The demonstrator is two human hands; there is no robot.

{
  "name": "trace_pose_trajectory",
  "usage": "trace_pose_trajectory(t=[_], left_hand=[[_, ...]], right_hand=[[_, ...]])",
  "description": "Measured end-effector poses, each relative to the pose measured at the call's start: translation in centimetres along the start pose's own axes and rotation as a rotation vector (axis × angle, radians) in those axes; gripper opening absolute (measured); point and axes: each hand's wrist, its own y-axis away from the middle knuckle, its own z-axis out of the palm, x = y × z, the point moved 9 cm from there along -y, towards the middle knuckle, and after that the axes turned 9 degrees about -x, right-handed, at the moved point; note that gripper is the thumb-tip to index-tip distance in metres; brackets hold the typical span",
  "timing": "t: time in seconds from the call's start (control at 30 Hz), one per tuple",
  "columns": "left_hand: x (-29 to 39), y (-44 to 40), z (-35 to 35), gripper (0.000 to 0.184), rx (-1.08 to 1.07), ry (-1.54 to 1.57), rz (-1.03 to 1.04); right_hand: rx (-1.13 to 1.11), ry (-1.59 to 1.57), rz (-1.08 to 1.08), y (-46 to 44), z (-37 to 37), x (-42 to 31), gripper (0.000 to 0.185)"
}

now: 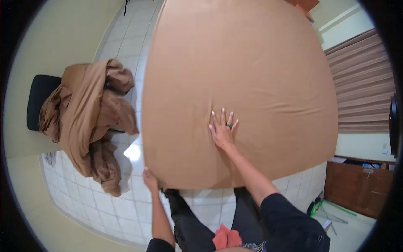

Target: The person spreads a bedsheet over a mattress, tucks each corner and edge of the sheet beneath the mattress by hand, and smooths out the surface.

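A tan fitted sheet (252, 71) covers a large mattress and shows small wrinkles near its middle and right side. My right hand (224, 131) lies flat on the sheet with its fingers spread, a ring on one finger. At the near left corner of the mattress is my left hand (150, 179), its fingers at the sheet's edge. What those fingers hold, if anything, is too small to tell.
Brown bedding (84, 113) is heaped over a black chair (37, 101) on the left. Around the bed runs a white tiled floor (130, 46). To the right are a curtain (357, 88) and a wooden cabinet (352, 187), with a green stick (340, 208) on the floor.
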Motion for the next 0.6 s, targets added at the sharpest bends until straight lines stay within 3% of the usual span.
trace_pose_trajectory(t=[0.03,0.1,0.17,0.23,0.3,0.4,0.43,0.5,0.53,0.57,0.6], left_hand=[[-1.4,1.8,-0.5,0.049,0.078,0.194,0.104],[-2.3,1.2,-0.6,0.042,-0.028,0.217,0.031],[-2.5,1.4,-0.8,0.040,-0.038,0.298,0.052],[-7.0,1.5,-0.7,0.038,-0.110,0.374,-0.095],[-6.6,2.4,-1.8,0.035,-0.089,0.465,-0.183],[-13.2,4.3,2.1,0.044,-0.352,0.449,-0.404],[-13.9,4.2,2.4,0.044,-0.347,0.474,-0.414],[-15.7,6.8,5.3,0.054,-0.426,0.933,-0.693],[-13.2,7.1,3.2,0.056,-0.399,0.918,-0.762],[-14.3,7.5,3.9,0.056,-0.395,0.941,-0.800],[-15.5,5.9,3.0,0.056,-0.286,0.688,-0.590]], right_hand=[[-0.048,0.004,-0.005,0.9,2.0,-3.4,0.058],[0.082,0.072,-0.062,-0.7,2.9,-10.9,0.059],[0.028,0.112,-0.115,-1.2,4.7,-17.8,0.059],[-0.032,0.174,-0.172,0.0,6.4,-23.6,0.059],[-0.025,0.233,-0.346,0.7,7.0,-28.8,0.060],[-0.038,0.274,-0.425,0.6,8.3,-30.9,0.065],[-0.044,0.295,-0.440,0.5,8.1,-31.1,0.065],[-0.040,0.110,-0.571,1.2,7.1,-31.4,0.071],[-0.074,0.133,-0.578,1.4,7.1,-31.1,0.071],[-0.088,0.199,-0.643,1.6,6.8,-31.9,0.067],[-0.101,0.260,-0.711,1.6,6.8,-33.4,0.064]])
